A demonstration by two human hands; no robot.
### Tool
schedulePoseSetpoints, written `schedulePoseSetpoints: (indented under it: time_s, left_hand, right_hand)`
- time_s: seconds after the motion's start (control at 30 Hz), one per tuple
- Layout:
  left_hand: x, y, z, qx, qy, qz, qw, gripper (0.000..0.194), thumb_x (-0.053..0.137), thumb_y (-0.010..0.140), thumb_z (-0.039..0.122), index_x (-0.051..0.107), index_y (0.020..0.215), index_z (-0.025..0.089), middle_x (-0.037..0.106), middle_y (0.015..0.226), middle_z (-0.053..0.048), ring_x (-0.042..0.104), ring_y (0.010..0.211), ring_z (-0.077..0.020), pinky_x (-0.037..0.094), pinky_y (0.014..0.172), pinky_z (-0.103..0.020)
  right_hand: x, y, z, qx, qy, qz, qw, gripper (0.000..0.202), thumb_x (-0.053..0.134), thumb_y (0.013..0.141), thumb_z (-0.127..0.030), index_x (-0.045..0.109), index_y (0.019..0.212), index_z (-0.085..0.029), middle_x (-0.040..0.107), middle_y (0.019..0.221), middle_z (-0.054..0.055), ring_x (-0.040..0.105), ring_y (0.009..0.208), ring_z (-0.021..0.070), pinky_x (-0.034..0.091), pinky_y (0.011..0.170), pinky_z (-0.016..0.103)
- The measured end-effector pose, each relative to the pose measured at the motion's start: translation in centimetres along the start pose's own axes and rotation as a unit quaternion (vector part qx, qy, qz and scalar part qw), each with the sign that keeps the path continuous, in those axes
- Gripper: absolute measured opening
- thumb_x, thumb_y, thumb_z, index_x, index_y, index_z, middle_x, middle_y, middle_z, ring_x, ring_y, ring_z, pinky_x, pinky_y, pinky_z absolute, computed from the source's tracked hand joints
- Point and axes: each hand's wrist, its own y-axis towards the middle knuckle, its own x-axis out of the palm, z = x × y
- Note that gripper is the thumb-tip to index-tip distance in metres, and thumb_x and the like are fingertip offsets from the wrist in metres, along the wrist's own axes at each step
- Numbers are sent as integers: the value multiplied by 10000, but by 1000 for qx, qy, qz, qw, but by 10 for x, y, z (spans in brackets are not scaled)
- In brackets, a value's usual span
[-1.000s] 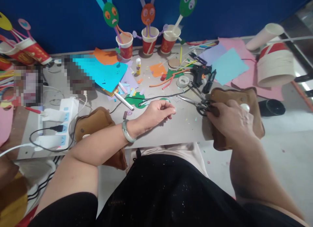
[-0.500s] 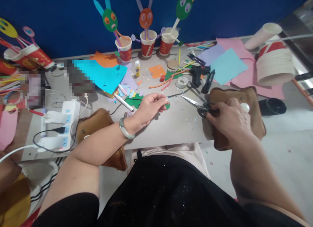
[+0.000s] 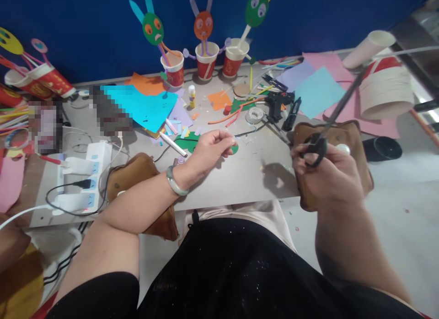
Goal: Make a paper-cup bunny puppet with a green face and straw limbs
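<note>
My right hand (image 3: pixel 334 175) is closed on the black handles of a pair of scissors (image 3: pixel 341 106). The blades point up and away to the right, blurred by motion, above a brown cloth pouch (image 3: pixel 358 168). Over the middle of the table my left hand (image 3: pixel 209 152), with a jade-coloured bangle (image 3: pixel 175 181) at the wrist, is pinched thumb to fingers. Anything in that pinch is too small to make out. Green paper (image 3: pixel 185 142) lies beneath and behind this hand, beside a white marker (image 3: pixel 173 143).
Paper cups with cut-paper figures, such as a red cup (image 3: pixel 206 65), stand along the blue partition (image 3: pixel 103 30). A glue stick (image 3: pixel 191 97), tape roll (image 3: pixel 254 115), black glue gun (image 3: pixel 275 106) and paper scraps lie ahead. A power strip (image 3: pixel 98 172) with cables is at left; stacked cups (image 3: pixel 387 94) at right.
My right hand has lifted the scissors off the table side and swung the blades from pointing left to pointing up and right. My left hand has stayed in place.
</note>
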Motion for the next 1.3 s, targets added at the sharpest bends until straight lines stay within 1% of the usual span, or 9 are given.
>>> schedulePoseSetpoints:
  time_s: [0.13,0.3,0.43,0.53,0.63,0.73,0.87,1.07,1.3]
  left_hand:
    - [-1,0,0,2,9,-10,1000,181,702,960,62,664,813,161,707,732,33,602,618,-46,487,653,-207]
    - [-2,0,2,4,5,-11,1000,192,700,963,59,654,812,168,720,730,29,604,608,-48,485,649,-206]
    - [-1,1,2,1,4,8,1000,215,689,983,56,635,812,174,702,708,43,602,594,-41,481,639,-195]
    - [1,1,5,-2,-3,24,1000,233,668,1007,47,619,818,175,688,696,55,593,571,-31,464,608,-187]
    - [3,3,10,-21,-9,48,999,262,636,1017,14,592,818,178,654,661,74,568,531,-26,445,577,-191]
    - [4,5,14,-27,-7,64,998,263,611,1034,16,571,835,184,631,655,88,549,511,-19,433,570,-189]
    - [1,10,16,-25,1,81,996,245,590,1051,44,540,868,198,608,684,90,553,523,-19,430,583,-190]
    - [-2,14,15,-25,-17,104,994,165,506,1060,51,563,1116,194,671,918,46,575,562,-29,475,627,-221]
    - [-3,19,14,-21,-17,121,992,464,492,1002,15,535,1431,186,672,1180,-20,609,598,-28,522,678,-249]
  right_hand:
    - [17,3,0,8,119,-81,990,254,911,597,-327,689,674,-228,662,765,53,480,592,135,270,514,298]
    - [33,5,3,-23,108,-93,990,438,1022,578,-440,646,618,-221,613,672,9,427,502,97,273,500,306]
    - [39,6,2,-104,-36,-95,989,283,943,697,-392,713,693,-226,680,731,24,555,632,154,423,616,331]
    - [40,24,4,-178,-195,-100,959,157,808,787,-332,707,731,-225,730,850,57,600,759,188,467,728,349]
    - [42,59,10,-207,-305,-114,923,165,704,779,-293,594,672,-233,652,818,57,563,774,196,444,767,361]
    - [50,95,17,-187,-403,-112,889,240,692,774,-257,505,626,-246,554,766,39,518,763,204,379,740,359]
    - [64,121,22,-158,-476,-100,859,402,752,835,-247,422,606,-248,519,783,47,548,847,232,409,837,388]
    - [78,124,25,-158,-498,-75,849,457,827,846,-197,426,629,-233,412,765,19,522,919,239,376,1018,480]
    - [89,129,24,-134,-557,-70,816,508,812,864,-246,378,600,-233,445,746,28,553,901,236,394,1028,512]
